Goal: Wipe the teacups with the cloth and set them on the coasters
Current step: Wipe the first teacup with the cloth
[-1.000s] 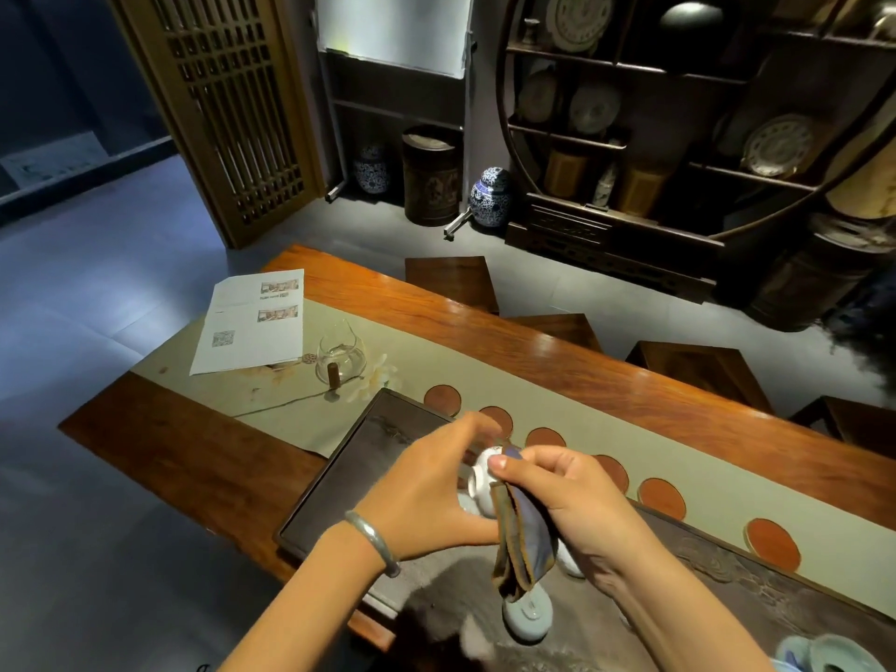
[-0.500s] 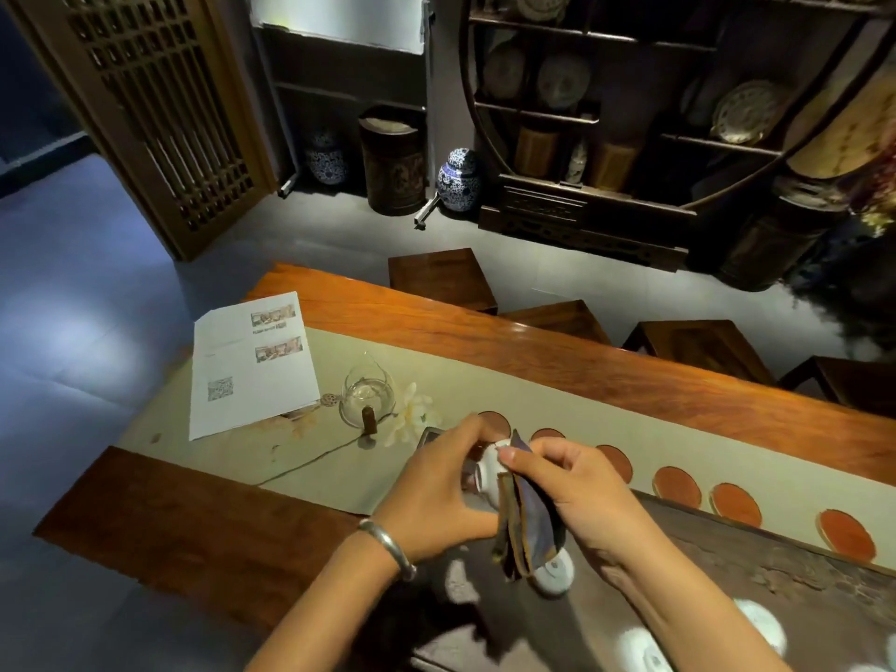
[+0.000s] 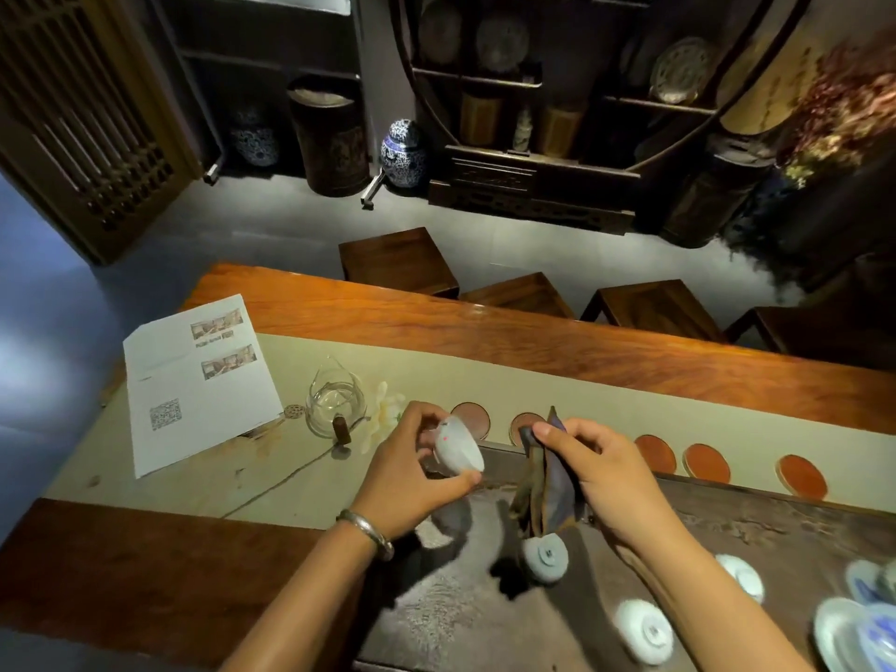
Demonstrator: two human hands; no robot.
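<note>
Centre frame, the left hand (image 3: pixel 412 472) grips a small white teacup (image 3: pixel 458 451) tipped on its side, mouth facing lower left. Just right, the right hand (image 3: pixel 601 472) pinches a dark folded cloth (image 3: pixel 548 492) hanging lengthwise downward, near the round coasters (image 3: pixel 654 453).

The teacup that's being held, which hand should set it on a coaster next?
Left, probably. The left hand already grips the teacup, and the nearest coaster lies bare just beyond it. The right hand is busy pinching the cloth, which hangs apart from the cup.
</note>
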